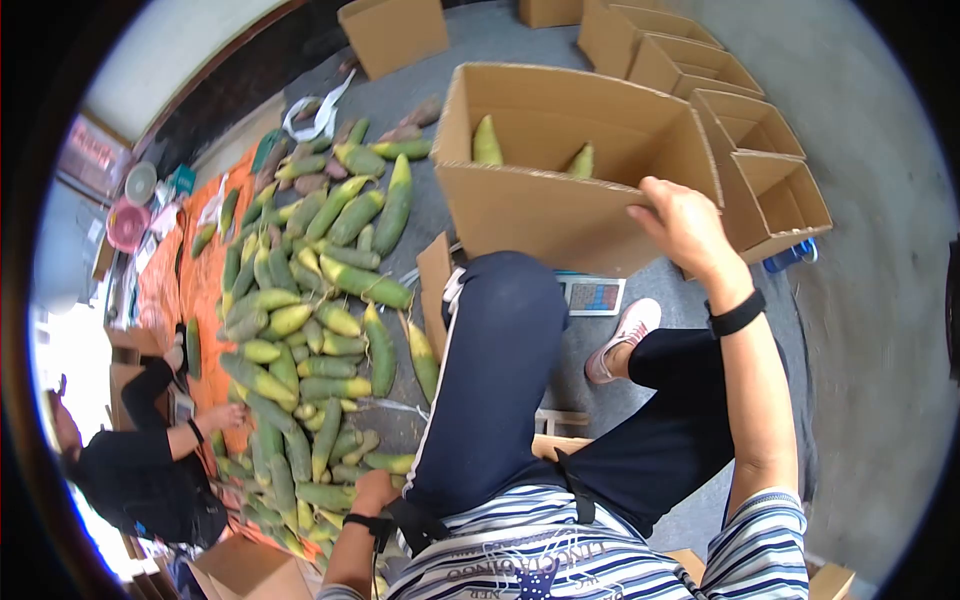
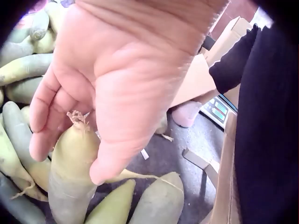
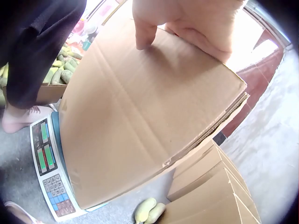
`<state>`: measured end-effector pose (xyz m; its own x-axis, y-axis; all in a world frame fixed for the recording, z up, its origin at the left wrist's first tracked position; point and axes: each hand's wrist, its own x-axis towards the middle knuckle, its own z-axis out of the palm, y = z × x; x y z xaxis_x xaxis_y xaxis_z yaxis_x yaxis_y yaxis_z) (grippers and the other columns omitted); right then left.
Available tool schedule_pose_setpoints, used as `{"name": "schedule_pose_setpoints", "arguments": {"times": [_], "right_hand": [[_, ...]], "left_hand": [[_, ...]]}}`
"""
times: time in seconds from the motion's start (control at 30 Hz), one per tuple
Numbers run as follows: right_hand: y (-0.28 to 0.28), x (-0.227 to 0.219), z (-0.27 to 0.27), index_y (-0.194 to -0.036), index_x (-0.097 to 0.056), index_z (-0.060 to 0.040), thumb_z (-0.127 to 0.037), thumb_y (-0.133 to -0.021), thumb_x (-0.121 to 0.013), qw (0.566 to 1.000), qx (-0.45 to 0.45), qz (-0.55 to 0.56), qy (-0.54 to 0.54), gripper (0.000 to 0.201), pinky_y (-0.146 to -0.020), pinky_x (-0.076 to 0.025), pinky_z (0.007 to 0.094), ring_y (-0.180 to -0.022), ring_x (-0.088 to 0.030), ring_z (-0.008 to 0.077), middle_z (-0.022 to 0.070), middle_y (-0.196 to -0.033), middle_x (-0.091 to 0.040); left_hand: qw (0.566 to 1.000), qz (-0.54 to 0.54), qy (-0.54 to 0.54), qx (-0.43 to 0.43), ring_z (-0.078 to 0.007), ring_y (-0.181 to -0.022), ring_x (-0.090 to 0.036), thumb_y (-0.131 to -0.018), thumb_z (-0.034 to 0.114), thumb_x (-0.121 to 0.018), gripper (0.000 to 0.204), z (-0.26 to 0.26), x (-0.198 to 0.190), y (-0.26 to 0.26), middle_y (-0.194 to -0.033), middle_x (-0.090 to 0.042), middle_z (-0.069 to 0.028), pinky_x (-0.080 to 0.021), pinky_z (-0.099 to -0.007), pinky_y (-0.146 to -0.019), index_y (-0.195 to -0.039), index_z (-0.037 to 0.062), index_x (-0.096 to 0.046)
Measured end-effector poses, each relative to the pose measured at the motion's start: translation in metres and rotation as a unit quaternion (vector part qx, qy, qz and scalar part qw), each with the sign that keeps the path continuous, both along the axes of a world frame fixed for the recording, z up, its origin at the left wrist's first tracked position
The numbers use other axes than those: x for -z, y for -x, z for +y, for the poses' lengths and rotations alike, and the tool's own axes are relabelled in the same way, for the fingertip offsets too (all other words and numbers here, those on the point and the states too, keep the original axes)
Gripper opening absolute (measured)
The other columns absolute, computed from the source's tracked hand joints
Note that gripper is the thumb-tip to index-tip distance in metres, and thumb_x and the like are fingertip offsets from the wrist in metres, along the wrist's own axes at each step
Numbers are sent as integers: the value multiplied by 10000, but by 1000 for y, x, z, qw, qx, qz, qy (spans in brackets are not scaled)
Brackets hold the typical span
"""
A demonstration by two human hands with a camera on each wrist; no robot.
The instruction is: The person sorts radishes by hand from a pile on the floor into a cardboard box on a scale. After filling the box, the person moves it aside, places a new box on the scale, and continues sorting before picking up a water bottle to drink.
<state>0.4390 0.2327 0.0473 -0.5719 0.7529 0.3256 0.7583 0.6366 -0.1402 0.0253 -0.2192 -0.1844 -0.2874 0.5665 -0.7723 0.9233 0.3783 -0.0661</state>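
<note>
In the left wrist view, my left hand point(image 2: 121, 79) has its thumb and fingers around the root end of a green radish point(image 2: 72, 172). The head view shows this hand point(image 1: 375, 492) low at the pile's near edge. My right hand point(image 1: 690, 235) grips the near rim of a tall open cardboard box point(image 1: 550, 215), which holds at least two radishes point(image 1: 487, 142). In the right wrist view, the right hand point(image 3: 187, 23) has its thumb outside the box wall point(image 3: 126, 112), and the box stands on a digital scale point(image 3: 51, 177).
A large pile of green radishes point(image 1: 350, 215) covers the floor and orange sheet point(image 1: 205, 400) at left. Another person point(image 1: 150, 475) reaches in from the far left. More open boxes point(image 1: 770, 190) stand at right. Two radishes point(image 3: 145, 210) lie beside the scale.
</note>
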Motion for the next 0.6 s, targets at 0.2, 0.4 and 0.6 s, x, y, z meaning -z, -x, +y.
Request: {"name": "schedule_pose_setpoints", "arguments": {"times": [0.2, 0.4, 0.6], "right_hand": [[-5, 2, 0, -876, -536, -31, -225, -845, -654, 1000, 0, 14, 27, 229, -700, -501, 445, -812, -628, 366, 167, -818, -625], [-6, 5, -1, -857, -537, -44, -226, -836, -662, 1000, 7, -1, 26, 222, -725, -518, 433, -837, -639, 344, 145, -823, -640], [-5, 6, -2, -851, -533, -36, -204, -836, -657, 1000, 10, 3, 20, 209, -744, -516, 441, -843, -641, 344, 147, -829, -642]], "left_hand": [[974, 44, -211, -67, -407, -859, -651, -680, 439, -714, 524, 94, -158, 8, -862, -668, -248, -513, -489, -746, -959, 1, -646], [780, -44, -620, -71, -190, -810, -607, -838, 196, -681, 319, 207, -294, -7, -866, -641, -118, -485, -326, -780, -1033, -39, -588], [662, -174, -728, -50, -158, -860, -620, -907, 203, -648, 316, 332, -330, -78, -999, -650, -101, -499, -298, -758, -1136, -7, -597]]}}
